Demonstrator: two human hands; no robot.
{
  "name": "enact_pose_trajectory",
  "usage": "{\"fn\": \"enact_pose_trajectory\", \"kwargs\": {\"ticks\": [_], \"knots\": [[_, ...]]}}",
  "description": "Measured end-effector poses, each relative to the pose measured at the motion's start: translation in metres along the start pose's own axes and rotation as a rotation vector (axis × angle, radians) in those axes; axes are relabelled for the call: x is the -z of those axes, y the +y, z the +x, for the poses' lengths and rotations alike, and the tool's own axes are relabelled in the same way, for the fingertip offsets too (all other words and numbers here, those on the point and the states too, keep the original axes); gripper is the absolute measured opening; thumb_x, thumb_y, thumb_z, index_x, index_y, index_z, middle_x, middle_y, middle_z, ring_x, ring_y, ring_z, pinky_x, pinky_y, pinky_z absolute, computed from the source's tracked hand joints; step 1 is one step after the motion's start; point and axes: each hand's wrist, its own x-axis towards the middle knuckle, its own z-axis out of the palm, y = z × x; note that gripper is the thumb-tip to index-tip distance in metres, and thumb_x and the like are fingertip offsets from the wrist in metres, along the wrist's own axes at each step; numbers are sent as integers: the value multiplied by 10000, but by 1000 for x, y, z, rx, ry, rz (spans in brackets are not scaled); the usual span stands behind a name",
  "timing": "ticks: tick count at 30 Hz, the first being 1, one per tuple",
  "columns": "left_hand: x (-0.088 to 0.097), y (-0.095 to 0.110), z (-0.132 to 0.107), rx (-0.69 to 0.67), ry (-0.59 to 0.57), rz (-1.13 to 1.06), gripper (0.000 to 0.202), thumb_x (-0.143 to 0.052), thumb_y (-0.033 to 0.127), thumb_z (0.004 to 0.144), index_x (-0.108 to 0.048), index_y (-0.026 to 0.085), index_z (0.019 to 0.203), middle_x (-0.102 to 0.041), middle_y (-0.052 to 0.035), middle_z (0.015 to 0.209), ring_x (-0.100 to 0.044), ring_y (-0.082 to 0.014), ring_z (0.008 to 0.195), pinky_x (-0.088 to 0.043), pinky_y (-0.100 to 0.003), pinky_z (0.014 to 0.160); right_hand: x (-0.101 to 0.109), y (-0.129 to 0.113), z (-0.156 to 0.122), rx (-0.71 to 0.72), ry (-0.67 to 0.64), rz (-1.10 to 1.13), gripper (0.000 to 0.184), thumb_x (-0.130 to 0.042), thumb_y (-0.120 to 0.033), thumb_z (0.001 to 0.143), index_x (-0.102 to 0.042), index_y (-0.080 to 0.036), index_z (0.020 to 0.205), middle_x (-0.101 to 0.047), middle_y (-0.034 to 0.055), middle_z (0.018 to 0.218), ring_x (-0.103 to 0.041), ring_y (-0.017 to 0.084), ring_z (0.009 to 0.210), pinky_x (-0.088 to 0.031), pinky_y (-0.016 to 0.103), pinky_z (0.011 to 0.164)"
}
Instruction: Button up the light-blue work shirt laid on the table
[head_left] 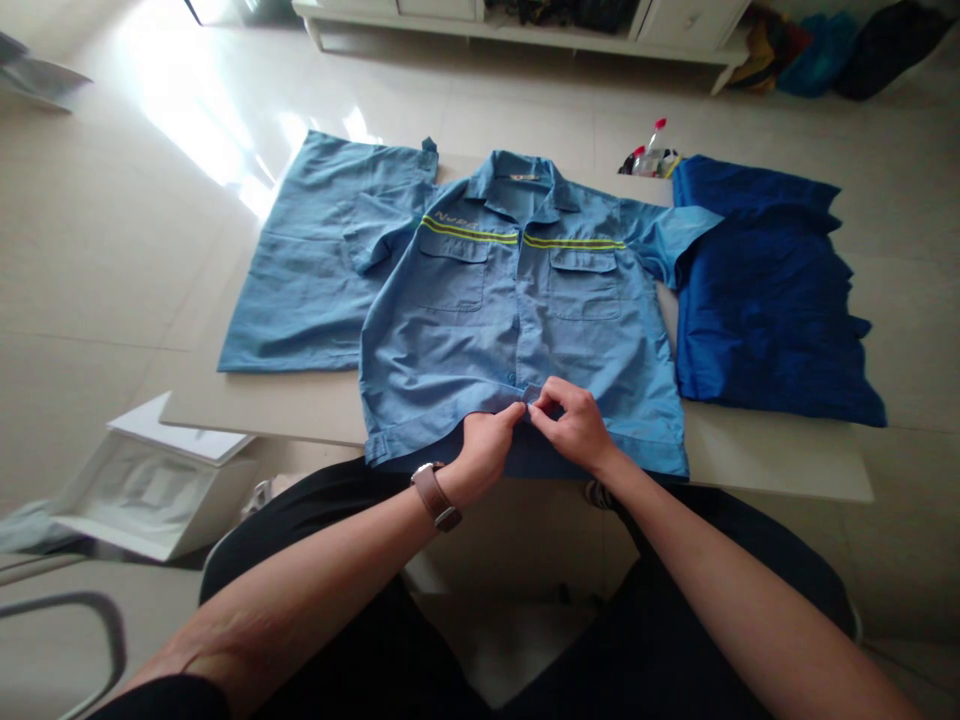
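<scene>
A light blue short-sleeved work shirt with yellow stripes and two chest pockets lies front up, collar pointing away from me. My left hand pinches its bottom hem at the front opening. Right beside it, my right hand is closed on the same hem, thumb and forefinger together at the placket. The fingertips of both hands nearly meet, and the small spot between them is hard to make out. Just above the hands a button shows on the placket. A watch is strapped round my left wrist.
Folded light blue cloth lies under the left sleeve, and dark blue cloth by the right one. Both rest on a pale low table. Bottles with red caps stand behind it. A white open box sits at left.
</scene>
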Motion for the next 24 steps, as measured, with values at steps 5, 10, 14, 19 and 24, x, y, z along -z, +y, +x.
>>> {"fn": "enact_pose_trajectory", "kwargs": {"ticks": [5, 10, 14, 19, 24], "knots": [[1, 1, 0, -56, -25, 16, 181, -796, 244, 632, -672, 150, 724, -685, -26, 785, -557, -146, 709, -463, -300, 720, 0, -2, 1, -65, 20, 32, 229, -623, -234, 815, -473, -241, 644, -546, -17, 654, -512, 143, 625, -391, 291, 620], [2, 5, 1, -151, -43, 143, 168, -797, 233, 648, -652, 159, 690, -626, 12, 707, -485, -122, 654, -415, -276, 657, 0, 0, 1, -87, 11, 39, 174, -641, -230, 808, -524, -239, 680, -566, -18, 665, -521, 144, 624, -399, 289, 609], [2, 9, 0, -128, -61, 169, 203, -788, 267, 658, -616, 168, 616, -570, 24, 637, -437, -116, 625, -364, -278, 622, 0, 3, 1, -71, 0, 29, 109, -640, -230, 829, -572, -238, 744, -588, -8, 716, -545, 153, 663, -425, 290, 635], [1, 11, -2, -25, -32, 88, 241, -797, 312, 631, -607, 166, 597, -572, 17, 630, -430, -113, 611, -348, -288, 613, 0, 2, 1, -59, 29, 9, 134, -640, -251, 859, -581, -238, 739, -612, 3, 722, -562, 164, 679, -446, 300, 659], [0, 12, -2, 9, -31, -1, 231, -814, 301, 617, -636, 154, 616, -611, 1, 652, -489, -119, 634, -397, -293, 659, 1, -2, 2, -120, 69, 53, 166, -662, -291, 855, -615, -230, 708, -639, 10, 703, -569, 161, 659, -445, 303, 644]]}}
